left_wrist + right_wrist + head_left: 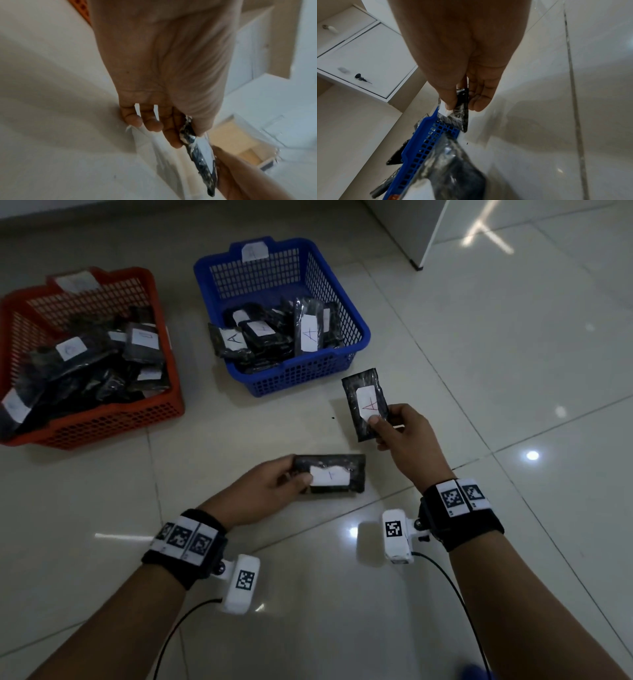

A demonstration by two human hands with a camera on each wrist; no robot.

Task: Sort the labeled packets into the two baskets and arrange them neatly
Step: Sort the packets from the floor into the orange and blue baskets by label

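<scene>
Head view, left to right: red basket (102, 419), well ahead and left of both hands, holds a loose heap of labelled packets. Blue basket (301, 378), just ahead of the right hand, holds packets marked A, some upright, some lying flat. Left hand (260, 494) grips one packet (330, 474); its letter is unreadable. Right hand (400, 429) pinches an A packet (366, 402) near the blue basket. Judgement: sorting nearly done; two packets and tidying remain.

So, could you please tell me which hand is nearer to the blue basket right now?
Right. The right hand holds an A-labelled packet just off the blue basket at its near right corner; the left hand holds another packet lower down, farther from it.
</scene>
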